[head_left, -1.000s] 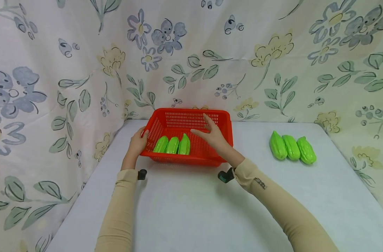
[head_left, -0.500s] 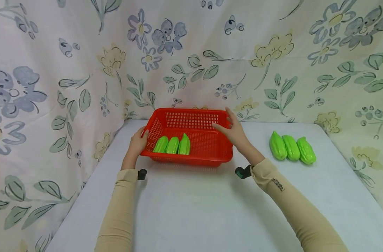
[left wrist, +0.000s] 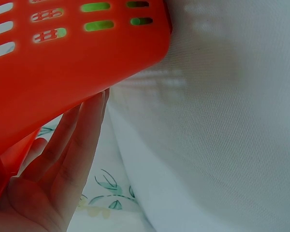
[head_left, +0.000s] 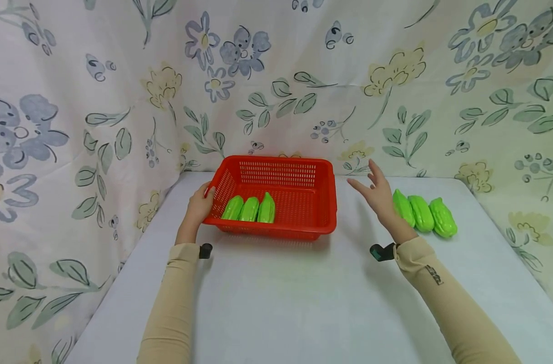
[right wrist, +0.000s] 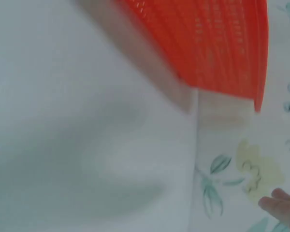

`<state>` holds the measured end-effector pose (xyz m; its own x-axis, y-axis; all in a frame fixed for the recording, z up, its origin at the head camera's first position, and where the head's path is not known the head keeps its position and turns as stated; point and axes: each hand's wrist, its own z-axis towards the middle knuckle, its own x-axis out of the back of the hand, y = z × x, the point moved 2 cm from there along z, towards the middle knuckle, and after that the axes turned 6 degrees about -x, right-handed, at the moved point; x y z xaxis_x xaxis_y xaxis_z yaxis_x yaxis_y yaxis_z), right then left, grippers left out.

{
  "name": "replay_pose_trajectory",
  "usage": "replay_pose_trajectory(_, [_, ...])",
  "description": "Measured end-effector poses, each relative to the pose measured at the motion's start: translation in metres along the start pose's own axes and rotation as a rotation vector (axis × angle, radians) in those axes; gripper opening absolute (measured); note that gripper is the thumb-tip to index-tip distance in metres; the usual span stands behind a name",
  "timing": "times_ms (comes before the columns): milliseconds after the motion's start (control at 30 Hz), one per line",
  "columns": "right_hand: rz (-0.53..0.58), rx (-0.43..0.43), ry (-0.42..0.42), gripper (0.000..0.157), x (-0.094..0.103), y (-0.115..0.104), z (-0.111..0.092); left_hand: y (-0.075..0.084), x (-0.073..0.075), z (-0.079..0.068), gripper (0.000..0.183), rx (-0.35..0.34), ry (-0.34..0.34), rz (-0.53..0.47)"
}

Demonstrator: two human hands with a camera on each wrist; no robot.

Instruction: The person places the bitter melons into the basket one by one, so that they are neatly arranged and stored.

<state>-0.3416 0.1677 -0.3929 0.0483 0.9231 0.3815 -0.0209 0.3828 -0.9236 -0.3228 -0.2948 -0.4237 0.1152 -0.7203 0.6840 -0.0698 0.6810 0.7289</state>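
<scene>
My left hand [head_left: 199, 206] holds the left rim of a red plastic basket [head_left: 269, 230], thumb over the edge. In the left wrist view, the fingers [left wrist: 79, 145] lie along the outside of its wall. Three glossy green, ridged, gourd-like vegetables [head_left: 249, 210] lie side by side in the basket's left part. My right hand [head_left: 380, 194] is in the air right of the basket, empty, its thumb and fingers spread. Beside it, three more such green vegetables [head_left: 422, 214] lie in a row on the table; the hand's wrist partly covers the leftmost.
A white cloth covers the table [head_left: 285, 298]. Behind it and along its left side hangs a floral curtain [head_left: 276, 76], close to the basket's back edge. Each wrist carries a small black camera [head_left: 205, 251]. Bare red mesh floor [head_left: 299, 205] shows in the basket's right half.
My right hand has moved from over the basket, past its right rim, to the right toward the vegetables on the table. The left hand and the basket have stayed in place.
</scene>
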Motion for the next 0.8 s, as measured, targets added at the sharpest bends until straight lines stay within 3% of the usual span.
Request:
replay_pose_trajectory(400, [-0.054, -0.068, 0.086, 0.092, 0.047, 0.044, -0.005, 0.000, 0.000, -0.001, 0.056, 0.010, -0.008, -0.008])
replay_pose_trajectory(800, [-0.132, -0.167, 0.117, 0.090, 0.067, 0.075, -0.011, 0.000, -0.001, 0.000, 0.055, 0.016, -0.011, -0.011])
